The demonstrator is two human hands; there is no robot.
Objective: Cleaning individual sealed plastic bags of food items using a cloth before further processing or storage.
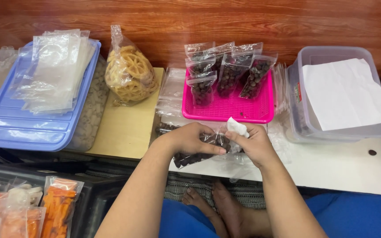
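My left hand and my right hand together grip a small clear plastic bag of dark brown round snacks over the front of a white board. A crumpled white tissue is pinched in my right hand's fingers. Just beyond my hands stands a pink mesh basket holding several filled bags of the same dark snacks, standing upright.
A clear lidded tub with white paper on top stands at the right. A bag of yellow flower-shaped crackers lies on a wooden board. A blue lid carries empty clear bags. Bags of orange sticks lie bottom left.
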